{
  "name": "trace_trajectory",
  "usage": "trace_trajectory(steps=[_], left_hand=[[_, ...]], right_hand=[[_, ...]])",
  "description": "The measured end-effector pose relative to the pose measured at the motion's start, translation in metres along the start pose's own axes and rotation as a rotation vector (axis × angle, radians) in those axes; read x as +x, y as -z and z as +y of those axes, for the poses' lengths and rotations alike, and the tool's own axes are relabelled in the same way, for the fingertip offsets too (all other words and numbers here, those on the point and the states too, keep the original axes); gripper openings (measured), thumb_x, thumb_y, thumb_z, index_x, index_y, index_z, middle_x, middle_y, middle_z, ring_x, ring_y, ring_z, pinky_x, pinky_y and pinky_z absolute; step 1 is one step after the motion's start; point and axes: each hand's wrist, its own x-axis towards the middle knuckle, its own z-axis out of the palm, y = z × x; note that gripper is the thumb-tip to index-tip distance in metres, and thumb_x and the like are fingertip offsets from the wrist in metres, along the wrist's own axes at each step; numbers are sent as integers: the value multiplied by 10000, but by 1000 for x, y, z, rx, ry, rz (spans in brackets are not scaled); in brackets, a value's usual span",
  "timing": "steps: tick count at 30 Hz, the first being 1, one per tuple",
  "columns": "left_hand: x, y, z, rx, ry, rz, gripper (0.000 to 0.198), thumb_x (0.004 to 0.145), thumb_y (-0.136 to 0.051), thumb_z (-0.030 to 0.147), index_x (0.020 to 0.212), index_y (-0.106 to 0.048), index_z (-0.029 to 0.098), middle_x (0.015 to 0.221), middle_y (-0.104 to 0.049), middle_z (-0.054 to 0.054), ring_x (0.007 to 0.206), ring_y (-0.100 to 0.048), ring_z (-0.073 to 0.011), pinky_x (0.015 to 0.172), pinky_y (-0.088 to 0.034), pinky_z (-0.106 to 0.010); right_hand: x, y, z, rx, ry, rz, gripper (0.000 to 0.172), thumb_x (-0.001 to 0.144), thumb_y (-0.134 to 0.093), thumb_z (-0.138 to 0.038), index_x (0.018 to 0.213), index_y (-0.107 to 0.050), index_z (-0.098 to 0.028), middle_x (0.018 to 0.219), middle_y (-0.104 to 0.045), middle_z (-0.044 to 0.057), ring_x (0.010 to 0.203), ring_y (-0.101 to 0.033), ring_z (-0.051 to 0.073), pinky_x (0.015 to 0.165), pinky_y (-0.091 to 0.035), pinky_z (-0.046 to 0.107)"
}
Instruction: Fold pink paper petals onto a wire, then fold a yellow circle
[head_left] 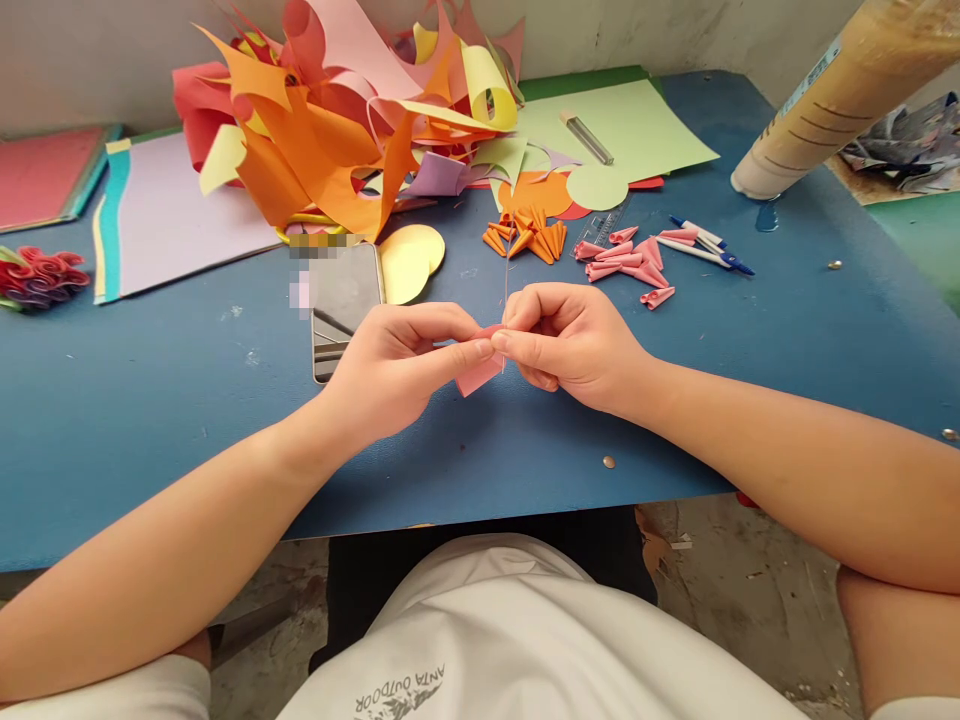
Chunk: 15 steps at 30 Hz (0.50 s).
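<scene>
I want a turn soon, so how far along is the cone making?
Done: a pile of orange cones and a pile of pink cones lie on the table. In hand: left hand and right hand pinch a pink paper piece at a thin stick. Left, likely: yellow circles and a green circle lie flat, unrolled.

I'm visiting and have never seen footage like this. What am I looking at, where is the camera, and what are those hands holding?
No machine here: a person wears one camera on the head, looking down at their own bare hands. The left hand and right hand pinch a small pink paper piece together, at a thin upright stick. Beneath is a blue table. Beyond the hands lie rolled orange cones, pink cones, pens, a phone and a heap of coloured paper offcuts.
</scene>
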Motion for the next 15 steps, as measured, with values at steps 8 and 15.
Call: trace_trajectory(steps=[8,15], left_hand=[[1,-2,-1,49,41,-19,231,843,-803,393,745,-743,193,668,-668,-21,653,-612,-151,615,-504,-288],[-1,-11,-6,-70,105,-2,245,793,-847,368,784,-719,160,800,-736,-47,751,-698,-168,736,-623,-312]], right_hand=[[1,3,2,-65,32,32,474,727,-956,-498,710,-603,-182,619,-595,-49,451,-473,56,392,-353,214],[0,-1,0,-65,39,37,489,739,-945,-505,688,-585,-178,634,-604,-41,442,-463,48,389,-333,212]])
